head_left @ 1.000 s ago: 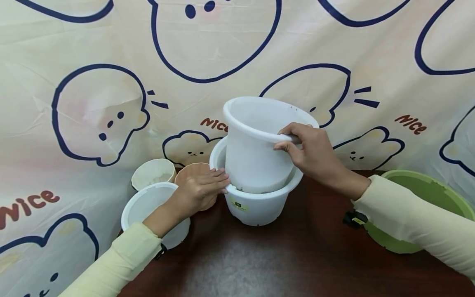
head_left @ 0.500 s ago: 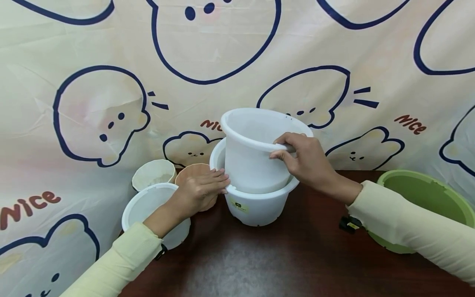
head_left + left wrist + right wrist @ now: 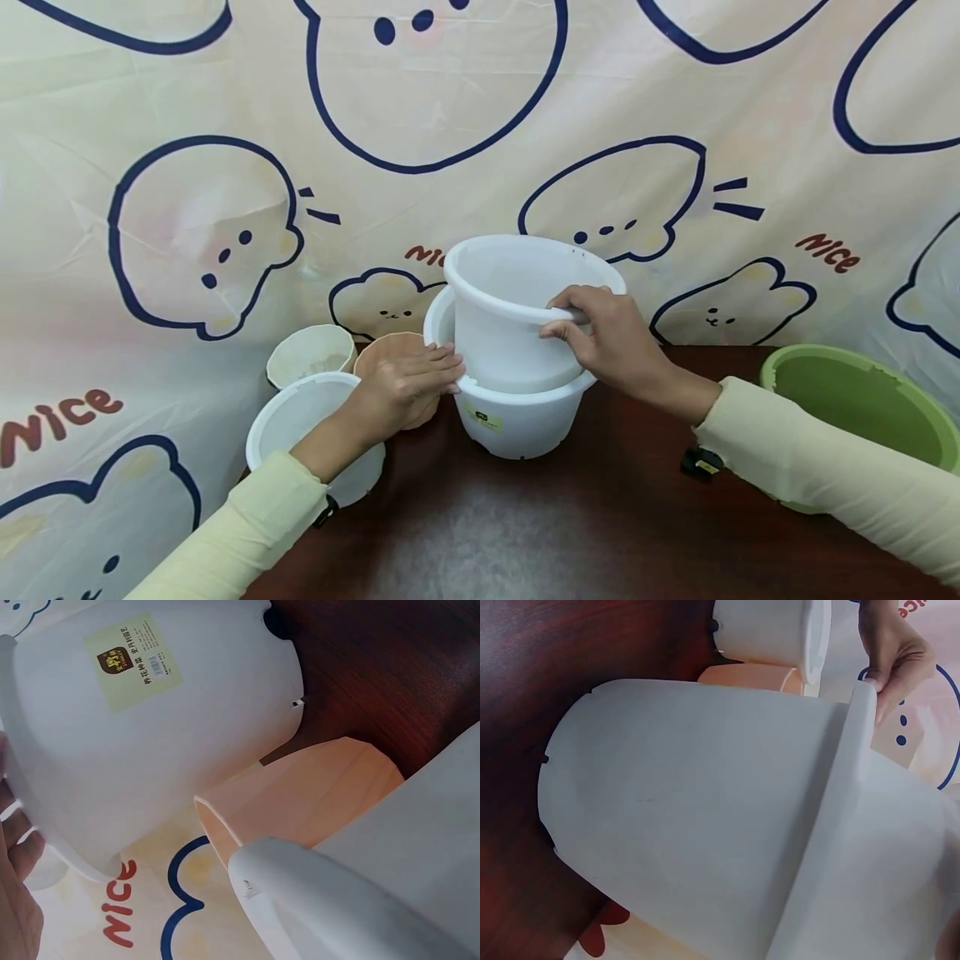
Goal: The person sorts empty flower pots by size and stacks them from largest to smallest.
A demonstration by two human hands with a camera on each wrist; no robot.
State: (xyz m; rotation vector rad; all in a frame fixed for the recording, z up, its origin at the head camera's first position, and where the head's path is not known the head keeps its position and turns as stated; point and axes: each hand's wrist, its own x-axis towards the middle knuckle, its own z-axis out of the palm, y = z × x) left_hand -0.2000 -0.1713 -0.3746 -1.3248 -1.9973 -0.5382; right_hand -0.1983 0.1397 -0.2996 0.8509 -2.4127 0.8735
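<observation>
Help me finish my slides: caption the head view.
Right grip holds the upper white plastic pot partly inside the labelled lower white plastic pot, which the left grip touches.

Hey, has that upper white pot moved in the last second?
Yes: judged against the lower white pot, which stayed put, the upper white pot moved down, deeper into it, and slightly left in the head view.

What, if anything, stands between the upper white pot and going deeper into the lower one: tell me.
Possibly the left hand, which is on the left rim of the lower white pot, lower than the rim of the upper white pot. Nothing else visible does, though the lower pot's inside is mostly hidden.
</observation>
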